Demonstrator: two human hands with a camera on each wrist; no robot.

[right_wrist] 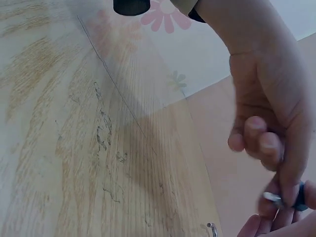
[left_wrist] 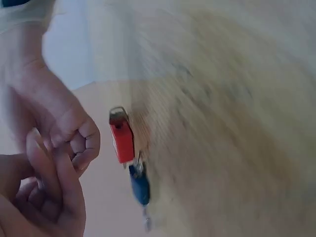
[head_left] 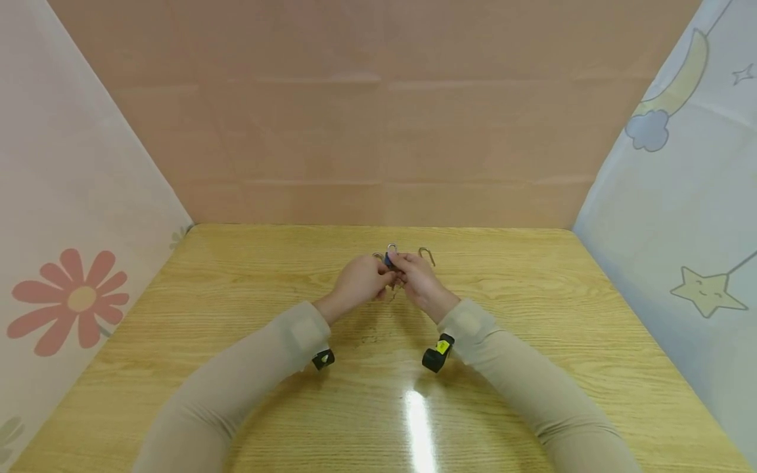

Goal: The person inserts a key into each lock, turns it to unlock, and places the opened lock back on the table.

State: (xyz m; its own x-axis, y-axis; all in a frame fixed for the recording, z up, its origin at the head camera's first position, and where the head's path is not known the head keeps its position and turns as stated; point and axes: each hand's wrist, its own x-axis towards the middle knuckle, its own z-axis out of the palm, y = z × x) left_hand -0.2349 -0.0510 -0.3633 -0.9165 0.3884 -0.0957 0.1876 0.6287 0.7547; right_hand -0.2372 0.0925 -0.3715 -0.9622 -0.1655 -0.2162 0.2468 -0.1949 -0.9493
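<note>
Near the far middle of the table, both hands meet around a small blue padlock [head_left: 388, 259] with a silver shackle. My right hand [head_left: 418, 279] pinches its body, thumb on the front face. Just below, my left hand [head_left: 362, 279] pinches a small silver key [right_wrist: 272, 198] against the lock's underside; the fingers hide whether it is inserted. The padlock [right_wrist: 300, 196] is mostly covered in the right wrist view. In the left wrist view, a red padlock [left_wrist: 122, 140] and a blue padlock-like piece [left_wrist: 140, 186] with metal at both ends lie beyond the hands.
A hook-shaped shackle [head_left: 431, 257] shows right of the hands, and another shackle [head_left: 378, 254] peeks out behind the left hand. The wooden table [head_left: 248, 282] ends at a back curtain [head_left: 378, 144], with printed sheets at both sides. A black wrist camera [head_left: 435, 356] hangs under the right sleeve.
</note>
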